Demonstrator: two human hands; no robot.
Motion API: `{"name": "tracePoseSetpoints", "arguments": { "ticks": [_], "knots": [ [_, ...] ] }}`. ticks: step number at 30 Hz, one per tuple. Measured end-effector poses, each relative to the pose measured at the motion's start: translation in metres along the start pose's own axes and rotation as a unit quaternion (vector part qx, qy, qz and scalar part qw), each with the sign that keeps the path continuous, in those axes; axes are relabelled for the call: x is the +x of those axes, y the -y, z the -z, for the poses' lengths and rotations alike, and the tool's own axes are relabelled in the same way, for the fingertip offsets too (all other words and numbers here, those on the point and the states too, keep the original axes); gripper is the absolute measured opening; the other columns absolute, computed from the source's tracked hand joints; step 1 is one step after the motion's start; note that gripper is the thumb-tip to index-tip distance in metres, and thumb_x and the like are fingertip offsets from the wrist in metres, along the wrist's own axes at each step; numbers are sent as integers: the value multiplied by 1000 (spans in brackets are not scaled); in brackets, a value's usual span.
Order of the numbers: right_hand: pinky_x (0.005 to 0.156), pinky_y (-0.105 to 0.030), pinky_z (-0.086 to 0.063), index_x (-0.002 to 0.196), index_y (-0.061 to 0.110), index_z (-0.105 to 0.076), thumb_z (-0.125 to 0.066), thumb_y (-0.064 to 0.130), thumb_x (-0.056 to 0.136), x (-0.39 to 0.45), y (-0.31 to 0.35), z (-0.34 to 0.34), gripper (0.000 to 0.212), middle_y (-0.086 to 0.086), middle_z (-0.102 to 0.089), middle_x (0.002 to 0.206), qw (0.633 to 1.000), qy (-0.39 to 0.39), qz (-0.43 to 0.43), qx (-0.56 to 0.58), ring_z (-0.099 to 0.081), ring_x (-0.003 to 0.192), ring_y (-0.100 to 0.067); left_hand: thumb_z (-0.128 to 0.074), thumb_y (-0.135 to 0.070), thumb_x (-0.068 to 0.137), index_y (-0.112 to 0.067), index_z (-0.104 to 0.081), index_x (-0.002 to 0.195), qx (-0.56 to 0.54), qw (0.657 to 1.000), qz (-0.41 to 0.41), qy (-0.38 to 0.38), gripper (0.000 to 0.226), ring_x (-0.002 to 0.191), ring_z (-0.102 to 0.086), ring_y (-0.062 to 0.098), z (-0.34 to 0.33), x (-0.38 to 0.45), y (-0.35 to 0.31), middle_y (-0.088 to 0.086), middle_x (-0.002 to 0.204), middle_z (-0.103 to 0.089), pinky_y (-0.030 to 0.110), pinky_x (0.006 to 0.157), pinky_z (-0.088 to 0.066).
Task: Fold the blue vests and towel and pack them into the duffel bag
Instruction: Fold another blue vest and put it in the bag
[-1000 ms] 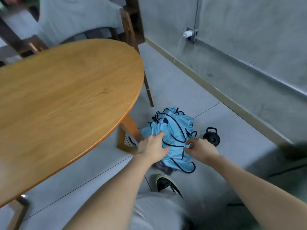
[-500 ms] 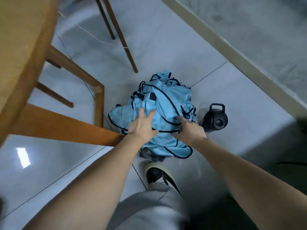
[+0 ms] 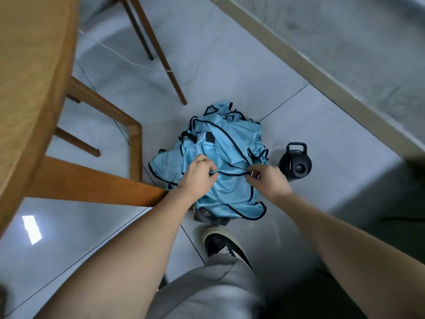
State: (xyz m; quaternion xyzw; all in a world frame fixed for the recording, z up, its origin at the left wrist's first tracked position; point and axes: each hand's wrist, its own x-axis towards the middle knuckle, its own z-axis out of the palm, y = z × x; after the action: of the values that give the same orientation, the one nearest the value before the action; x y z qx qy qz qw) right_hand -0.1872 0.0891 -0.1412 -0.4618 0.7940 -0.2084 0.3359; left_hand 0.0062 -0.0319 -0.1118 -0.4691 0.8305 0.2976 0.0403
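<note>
A crumpled pile of light blue vests (image 3: 220, 153) with dark trim lies on the grey floor beside the table's leg. My left hand (image 3: 199, 176) grips the top vest's dark edge on the left. My right hand (image 3: 268, 178) pinches the same edge on the right. A bit of dark grey fabric (image 3: 210, 216) pokes out from under the pile's near side; I cannot tell what it is. No duffel bag is in view.
A round wooden table (image 3: 32, 77) fills the left, its leg frame (image 3: 96, 180) close to the pile. A black bottle with a handle (image 3: 295, 164) stands right of the vests. Chair legs (image 3: 161, 56) and a white cable (image 3: 119, 55) lie beyond. My shoe (image 3: 220, 245) is near the pile.
My head tipped down from the tabletop to the floor. Both hands went from lying flat on the pile to curling round a vest's dark edge.
</note>
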Motion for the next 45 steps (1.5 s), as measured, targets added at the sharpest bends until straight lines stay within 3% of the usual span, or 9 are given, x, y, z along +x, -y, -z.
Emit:
{"name": "tracePoseSetpoints", "arguments": {
  "ticks": [5, 8, 12, 18, 22, 24, 28, 35, 45],
  "knots": [
    [62, -36, -53, 100, 22, -73, -70, 30, 90, -27, 25, 35, 13, 15, -65, 73, 998, -33, 2, 54, -64, 64, -15, -72, -14, 90, -8, -73, 94, -65, 992, -24, -101, 8, 82, -59, 16, 36, -17, -28, -4, 102, -53, 37, 87, -53],
    [61, -31, -51, 98, 20, -73, -69, 28, 90, -45, 53, 65, 12, 15, -66, 71, 995, -61, 29, 69, -62, 64, -10, -73, -19, 90, -9, -74, 98, -89, 981, -57, -164, 12, 83, -60, 14, 63, -41, -53, -5, 102, -56, 28, 85, -52],
    [59, -34, -49, 88, 21, -72, -68, 26, 89, -75, 100, 113, 6, 2, -67, 67, 990, -95, 66, 82, -63, 66, -20, -76, -17, 87, -9, -74, 92, -124, 957, -83, -249, 10, 74, -59, 7, 96, -80, -86, -5, 97, -61, 16, 76, -48],
    [57, -17, -38, 72, 15, -62, -70, 19, 86, -122, 165, 173, 16, 10, -45, 50, 967, -168, 153, 114, -36, 52, -8, -77, -15, 83, -12, -71, 83, -160, 921, -138, -326, 7, 72, -59, -1, 148, -144, -139, -9, 91, -61, 11, 72, -46],
    [60, -24, -39, 74, 10, -64, -71, 20, 86, -155, 213, 210, 17, 5, -47, 54, 950, -201, 204, 123, -36, 54, -7, -77, -13, 84, -10, -72, 86, -170, 893, -177, -376, 7, 75, -59, -3, 197, -186, -175, -8, 91, -62, 7, 73, -42],
    [61, -25, -41, 75, 11, -65, -72, 20, 86, -173, 239, 230, 16, -2, -51, 57, 937, -225, 237, 127, -38, 54, -6, -77, -15, 84, -11, -72, 87, -167, 879, -194, -403, 7, 75, -59, -2, 225, -208, -189, -7, 91, -64, 6, 73, -42],
    [61, -12, -40, 79, 20, -69, -74, 20, 85, -215, 294, 271, 8, 10, -55, 58, 904, -271, 300, 137, -48, 55, -2, -77, -12, 83, -13, -72, 84, -164, 843, -220, -462, 5, 73, -60, 0, 283, -255, -207, -8, 89, -63, 7, 70, -42],
    [66, -24, -46, 80, 23, -69, -73, 24, 86, -288, 404, 320, 7, 14, -57, 59, 855, -304, 402, 122, -51, 58, -4, -76, -11, 83, -14, -72, 80, -169, 776, -247, -556, 6, 72, -65, 11, 397, -340, -216, -6, 83, -64, 31, 71, -57],
    [70, -24, -51, 84, 20, -73, -70, 20, 83, -393, 635, 376, 3, 11, -64, 64, 731, -375, 555, 130, -58, 64, -6, -71, -7, 87, -13, -71, 86, -110, 653, -258, -704, 6, 84, -67, 5, 599, -507, -208, -7, 91, -62, 15, 78, -56]
  ]
}}
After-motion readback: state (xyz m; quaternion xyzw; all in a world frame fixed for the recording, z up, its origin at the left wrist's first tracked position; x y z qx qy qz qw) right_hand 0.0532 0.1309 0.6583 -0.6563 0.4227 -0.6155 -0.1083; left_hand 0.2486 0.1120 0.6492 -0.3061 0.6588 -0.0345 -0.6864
